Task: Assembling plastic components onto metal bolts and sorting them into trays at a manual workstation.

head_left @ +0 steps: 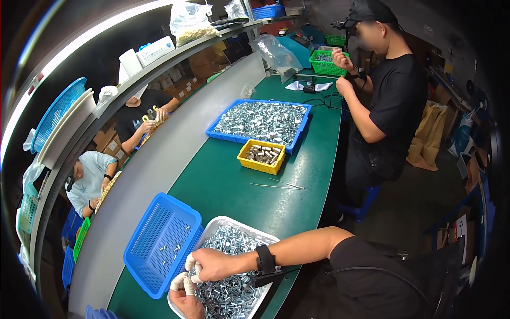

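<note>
White finger covers wrap the fingertips of both my hands, which meet over the left side of a white tub. My left hand comes in from the bottom edge with its fingers pinched together. My right hand, a black band on its wrist, pinches close against it. Whatever is between the fingers is too small to make out. Heaped in the tub are small silvery metal cylinders. Left of it, close to my hands, a blue perforated basket holds several similar pieces on its bottom.
Farther along the green table are a yellow bin of metal pieces, a large blue tray of shiny parts, and thin rods. A co-worker is at the right edge; two people work beyond the grey divider.
</note>
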Motion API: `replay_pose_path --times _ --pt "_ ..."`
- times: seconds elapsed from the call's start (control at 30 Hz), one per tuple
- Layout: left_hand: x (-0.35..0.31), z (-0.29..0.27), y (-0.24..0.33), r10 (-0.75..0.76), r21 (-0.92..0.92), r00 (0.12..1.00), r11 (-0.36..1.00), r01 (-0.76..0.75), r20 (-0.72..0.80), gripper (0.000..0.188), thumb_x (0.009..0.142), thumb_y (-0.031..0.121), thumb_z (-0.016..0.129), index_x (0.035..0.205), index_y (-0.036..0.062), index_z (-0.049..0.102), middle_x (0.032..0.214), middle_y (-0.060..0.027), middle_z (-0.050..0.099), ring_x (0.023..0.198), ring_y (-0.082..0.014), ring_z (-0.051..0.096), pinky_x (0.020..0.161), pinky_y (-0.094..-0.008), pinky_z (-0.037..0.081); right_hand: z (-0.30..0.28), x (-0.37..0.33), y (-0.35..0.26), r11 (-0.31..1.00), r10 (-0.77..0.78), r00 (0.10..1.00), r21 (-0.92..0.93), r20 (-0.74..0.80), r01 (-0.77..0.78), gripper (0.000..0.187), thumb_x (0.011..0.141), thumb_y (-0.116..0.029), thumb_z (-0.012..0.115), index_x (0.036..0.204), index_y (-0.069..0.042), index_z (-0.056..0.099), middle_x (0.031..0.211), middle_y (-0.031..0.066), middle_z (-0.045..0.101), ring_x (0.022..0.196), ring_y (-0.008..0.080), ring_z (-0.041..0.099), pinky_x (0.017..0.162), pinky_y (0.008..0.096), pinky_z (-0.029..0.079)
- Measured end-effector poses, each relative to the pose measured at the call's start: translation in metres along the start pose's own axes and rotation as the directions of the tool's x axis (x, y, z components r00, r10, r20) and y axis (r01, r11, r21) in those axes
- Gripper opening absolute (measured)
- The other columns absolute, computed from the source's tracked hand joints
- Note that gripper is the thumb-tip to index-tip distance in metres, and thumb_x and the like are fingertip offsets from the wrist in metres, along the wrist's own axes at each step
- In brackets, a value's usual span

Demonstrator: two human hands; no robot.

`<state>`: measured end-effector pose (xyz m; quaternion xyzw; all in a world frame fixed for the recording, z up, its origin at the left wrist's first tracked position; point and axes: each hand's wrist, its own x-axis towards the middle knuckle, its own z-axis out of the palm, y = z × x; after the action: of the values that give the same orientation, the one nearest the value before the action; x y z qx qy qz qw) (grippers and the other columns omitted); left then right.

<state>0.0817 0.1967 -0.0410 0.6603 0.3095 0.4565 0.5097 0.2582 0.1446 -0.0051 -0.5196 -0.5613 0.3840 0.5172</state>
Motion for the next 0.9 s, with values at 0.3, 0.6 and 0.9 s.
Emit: replay_pose_path --times 0.3,0.6,0.9 --pt "-0.002 0.0 0.0 0.067 -0.032 0.998 0.997 -0.068 -0.021 0.015 0.095 0.007 0.06 0.106 -0.0038 0.061 0.081 -0.0039 0.061 0.07 -0.0093 0.054 0.064 -0.0225 0.044 0.006 -0.002 0.008 0.992 -0.119 0.993 -0.033 0.011 0.119 0.022 0.079 -0.019 0.071 0.091 -0.001 0.071 0.077 0.0064 0.068 0.063 0.0153 0.06 0.059 0.0303 0.047" --pt "-0.009 0.004 0.014 0.136 0.188 0.991 0.973 -0.131 -0.012 0.014 0.093 0.005 0.062 0.105 -0.0028 0.064 0.093 -0.0067 0.065 0.085 -0.013 0.061 0.077 -0.0263 0.05 0.013 -0.006 0.003 0.98 -0.116 0.987 0.148 -0.108 0.131 0.017 0.075 -0.01 0.066 0.086 0.003 0.066 0.069 0.0113 0.067 0.066 0.0188 0.065 0.062 0.0326 0.051" --pt "-0.011 0.0 0.016 0.091 0.176 0.996 0.98 -0.091 0.006 0.016 0.093 0.005 0.063 0.107 -0.0023 0.064 0.099 -0.0071 0.065 0.089 -0.0143 0.062 0.08 -0.0276 0.05 0.005 0.0 0.01 0.96 -0.018 0.997 0.279 0.079 -0.005 0.018 0.075 -0.005 0.066 0.088 0.006 0.065 0.067 0.0107 0.065 0.062 0.017 0.064 0.057 0.0324 0.051"
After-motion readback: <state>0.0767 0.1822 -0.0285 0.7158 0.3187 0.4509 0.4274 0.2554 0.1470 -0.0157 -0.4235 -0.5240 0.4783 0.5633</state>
